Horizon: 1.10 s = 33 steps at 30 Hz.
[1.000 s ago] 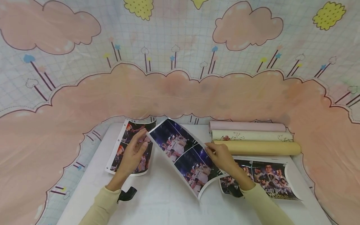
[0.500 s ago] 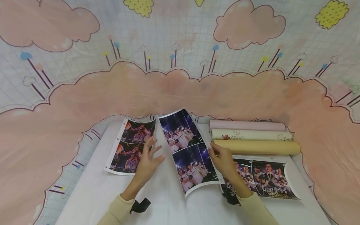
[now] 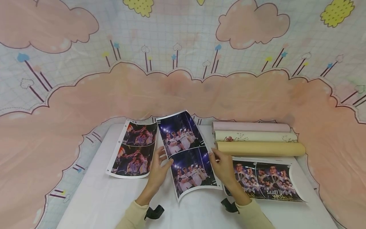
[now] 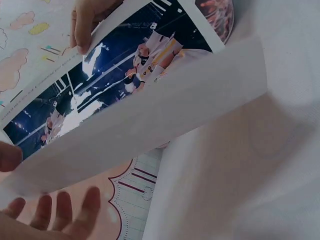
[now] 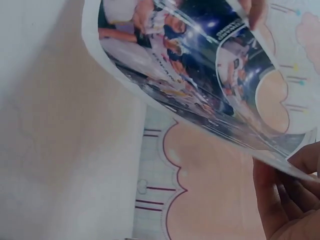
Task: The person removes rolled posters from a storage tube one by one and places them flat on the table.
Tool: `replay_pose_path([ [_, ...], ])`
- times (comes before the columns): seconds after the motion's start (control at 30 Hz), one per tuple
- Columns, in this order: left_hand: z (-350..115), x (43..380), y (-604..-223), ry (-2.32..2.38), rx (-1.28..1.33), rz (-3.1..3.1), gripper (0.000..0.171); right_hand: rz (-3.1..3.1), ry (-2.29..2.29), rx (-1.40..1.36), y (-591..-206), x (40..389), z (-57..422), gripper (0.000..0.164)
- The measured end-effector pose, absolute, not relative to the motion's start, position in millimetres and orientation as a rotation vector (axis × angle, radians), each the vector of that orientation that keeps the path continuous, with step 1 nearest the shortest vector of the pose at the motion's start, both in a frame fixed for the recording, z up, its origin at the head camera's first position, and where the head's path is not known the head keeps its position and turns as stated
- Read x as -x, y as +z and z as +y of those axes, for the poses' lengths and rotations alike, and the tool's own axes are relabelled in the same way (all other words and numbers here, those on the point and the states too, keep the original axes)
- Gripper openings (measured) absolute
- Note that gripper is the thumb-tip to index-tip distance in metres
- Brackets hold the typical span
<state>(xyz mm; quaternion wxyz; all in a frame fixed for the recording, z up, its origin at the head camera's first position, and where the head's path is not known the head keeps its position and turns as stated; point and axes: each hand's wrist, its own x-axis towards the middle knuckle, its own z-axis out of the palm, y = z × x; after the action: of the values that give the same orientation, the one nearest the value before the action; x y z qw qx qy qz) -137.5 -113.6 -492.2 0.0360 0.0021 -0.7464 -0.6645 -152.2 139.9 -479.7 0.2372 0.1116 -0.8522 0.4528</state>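
Observation:
A glossy photo print [image 3: 186, 159] with two stacked pictures of a group in white shirts hangs bowed over the white table [image 3: 120, 203]. My left hand [image 3: 158, 171] holds its left edge, thumb in front and fingers behind; in the left wrist view those fingers [image 4: 62, 212] spread under the paper's pale back. At the opposite edge my right hand [image 3: 224, 167] pinches the paper, with thumb and bent fingers showing in the right wrist view. To the left lies a second print [image 3: 135, 149] with reddish stage pictures. A third print [image 3: 274, 183], dark with lettering, lies partly behind my right wrist.
Three paper rolls lie stacked at the back right: a pink roll [image 3: 251, 127], a floral cream roll [image 3: 257, 136] and a yellow roll [image 3: 260, 149]. A patterned cloth [image 3: 183, 95] with clouds rises behind the table. Black wrist mounts [image 3: 154, 212] sit under both wrists.
One second ago the print was tilted with my left hand at its upper left corner. That hand let go, slid down and right, and now grips the lower left edge; the print stands more upright.

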Motion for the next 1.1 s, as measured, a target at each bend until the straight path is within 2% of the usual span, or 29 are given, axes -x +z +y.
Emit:
replay_pose_path([
  [0.1,-115.5,137.6,-494.8,-2.042,-0.004,-2.278,0.054,-2.350,1.297,-0.253,-481.3,151.2,140.2,0.019],
  [0.23,-120.0,138.4,-495.5,-2.037,0.026,-2.266,0.051,-2.388,1.375,-0.193,-481.8,150.2,143.9,0.022],
  [0.47,-130.8,139.7,-494.7,-2.068,0.108,-2.247,0.052,-2.362,1.592,-0.286,-484.0,150.5,153.7,0.055],
  [0.63,-135.9,139.0,-493.2,-2.103,0.143,-2.211,0.048,-2.435,1.567,-0.400,-486.2,149.8,158.9,0.054],
  [0.87,-138.5,140.5,-493.2,-2.062,0.184,-2.260,0.036,-2.551,1.595,-0.400,-482.0,147.9,161.5,0.052],
  [0.97,-141.1,140.9,-493.2,-2.093,0.220,-2.266,0.037,-2.567,1.653,-0.427,-481.0,148.3,162.7,0.056],
  [1.1,-146.6,140.7,-492.7,-2.161,0.286,-2.246,0.039,-2.586,1.767,-0.455,-480.6,149.2,165.4,0.069],
])
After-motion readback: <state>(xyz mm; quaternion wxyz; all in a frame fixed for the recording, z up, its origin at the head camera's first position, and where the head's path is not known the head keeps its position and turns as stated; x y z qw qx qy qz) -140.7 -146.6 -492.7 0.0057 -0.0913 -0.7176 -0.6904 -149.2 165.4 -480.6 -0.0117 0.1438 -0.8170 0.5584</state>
